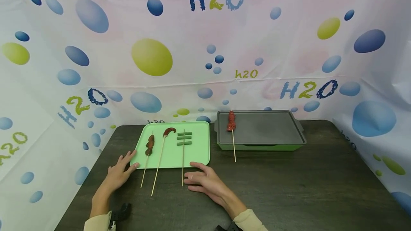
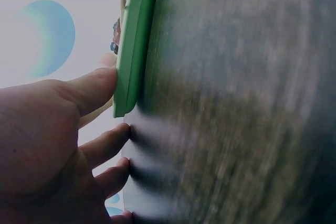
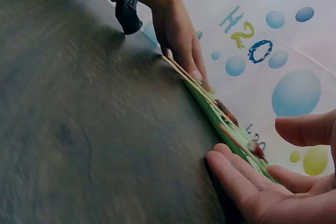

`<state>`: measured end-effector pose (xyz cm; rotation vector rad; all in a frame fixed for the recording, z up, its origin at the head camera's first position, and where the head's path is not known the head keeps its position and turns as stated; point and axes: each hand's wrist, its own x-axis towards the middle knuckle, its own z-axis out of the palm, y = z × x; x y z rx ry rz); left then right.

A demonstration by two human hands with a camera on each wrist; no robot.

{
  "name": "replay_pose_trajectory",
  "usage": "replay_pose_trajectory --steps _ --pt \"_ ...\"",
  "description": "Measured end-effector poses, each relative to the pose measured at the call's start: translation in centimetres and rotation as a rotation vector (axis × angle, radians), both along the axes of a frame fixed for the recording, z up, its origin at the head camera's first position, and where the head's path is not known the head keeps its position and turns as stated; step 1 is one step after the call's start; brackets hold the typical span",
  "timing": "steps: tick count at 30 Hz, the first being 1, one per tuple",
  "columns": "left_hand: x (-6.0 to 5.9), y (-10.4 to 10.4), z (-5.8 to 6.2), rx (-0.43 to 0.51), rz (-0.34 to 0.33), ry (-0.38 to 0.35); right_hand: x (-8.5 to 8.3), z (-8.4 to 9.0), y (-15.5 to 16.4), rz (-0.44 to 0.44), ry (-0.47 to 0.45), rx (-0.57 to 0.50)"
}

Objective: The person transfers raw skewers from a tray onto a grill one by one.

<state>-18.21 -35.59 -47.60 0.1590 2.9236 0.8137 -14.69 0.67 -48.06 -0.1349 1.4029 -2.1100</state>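
Dark wood-grain table point(image 1: 289, 188) fills lower frame. Bubble-print "H2O" backdrop point(image 1: 205, 45) covers back and both sides. Even light.

A mint-green tray point(image 1: 199, 152) lies on a dark grey wood-grain table point(image 1: 289, 188) before a blue-and-yellow bubble-patterned backdrop point(image 1: 151, 56).

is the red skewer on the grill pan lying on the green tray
No, the red skewer lies on the grey grill pan, apart from the green tray, which holds three other skewers.

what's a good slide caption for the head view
Two hands, left hand and right hand, rest at a green tray of three skewers; a fourth lies on the griddle.
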Motion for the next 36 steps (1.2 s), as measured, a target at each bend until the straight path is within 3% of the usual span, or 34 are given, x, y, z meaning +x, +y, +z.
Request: replay_pose_trajectory --steps 8,17,21,26,36 --pt "0.1 -0.2 -0.2 0.031 -0.008 0.013 -0.3 -0.4 -1.6 0.004 -0.068 -0.101" --pt "0.0 -0.3 -0.7 0.022 -0.009 0.036 -0.6 -0.9 -2.5 -0.114 0.070 -0.018" --pt "0.0 -0.4 -1.0 0.037 -0.002 0.063 -0.9 -1.2 -2.6 -0.129 0.041 -0.032" --pt "0.0 -0.3 -0.8 0.028 -0.001 0.036 -0.9 -1.3 -2.4 -0.132 0.004 -0.053" --pt "0.0 0.0 -0.5 0.014 0.002 0.019 -0.7 -0.2 -1.0 -0.108 0.047 -0.019"
